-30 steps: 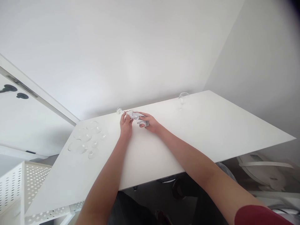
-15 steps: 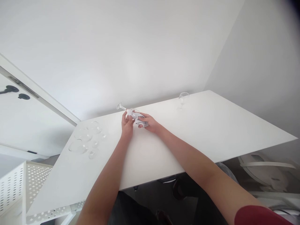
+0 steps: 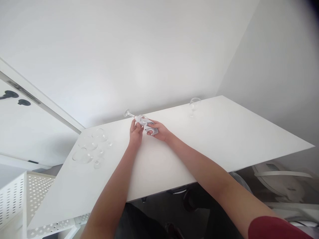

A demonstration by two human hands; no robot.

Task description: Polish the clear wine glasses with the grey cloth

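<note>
Above the far part of the table I hold a wine glass (image 3: 130,114) tilted on its side, its foot pointing up and left. My left hand (image 3: 136,132) is closed around the glass near the top of its stem. A white cloth (image 3: 151,128) covers much of the bowl. My right hand (image 3: 159,130) grips the cloth at the rim end, with fingers curled at the glass opening. Part of the bowl is hidden by cloth and fingers.
Several clear glasses (image 3: 87,146) stand at the left of the white table (image 3: 159,166). A single stemmed glass (image 3: 194,105) is upright near the back edge, to the right. A white perforated cart (image 3: 37,189) is beside the table at lower left.
The cloth has shifted slightly over the bowl, with the right fingers moving a little around the rim. Both hands stay in about the same place.
</note>
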